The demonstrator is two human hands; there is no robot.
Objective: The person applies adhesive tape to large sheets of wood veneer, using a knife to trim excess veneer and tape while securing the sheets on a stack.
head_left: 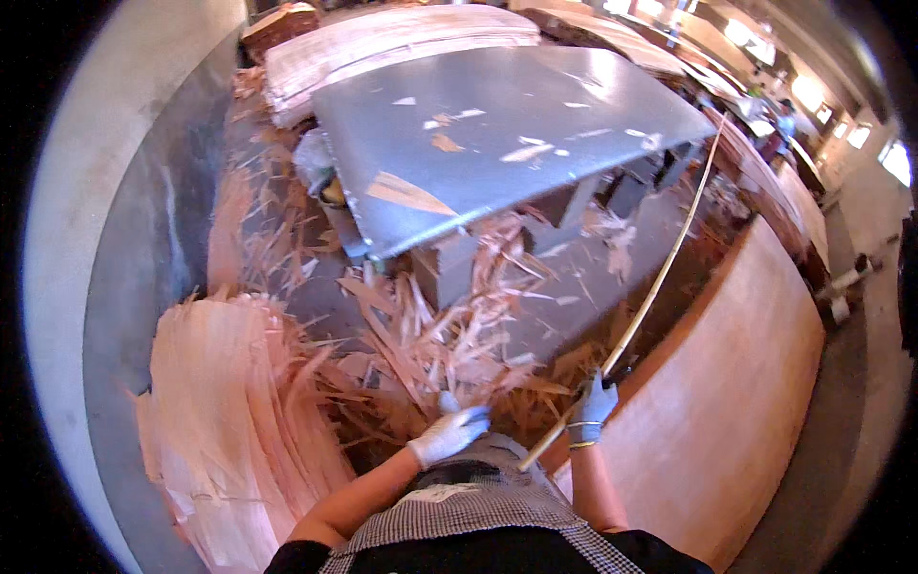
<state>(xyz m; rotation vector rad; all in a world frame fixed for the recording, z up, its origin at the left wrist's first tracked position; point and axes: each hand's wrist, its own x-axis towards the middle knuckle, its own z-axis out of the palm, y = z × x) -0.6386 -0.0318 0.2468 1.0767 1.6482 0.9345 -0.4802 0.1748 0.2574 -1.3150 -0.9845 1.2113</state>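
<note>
My right hand (595,411), in a grey glove with a yellow-edged cuff, is closed around a long thin wooden pole (666,263). The pole slants from beside my waist up to the far right corner of the metal-topped table (535,124). A small dark object by the right fingers is too unclear to name. In a white glove, my left hand (449,435) hovers before my checked apron (469,507), thumb apart from the fingers, holding nothing I can see. Beyond it lies a heap of torn veneer strips (449,325).
A stack of veneer sheets (234,411) stands at my left, and a broad curved veneer stack (727,383) at my right. Scraps lie on the tabletop. More veneer piles (402,48) are behind the table. Far right, a person (779,124) is near other stacks. A wall (143,191) rises left.
</note>
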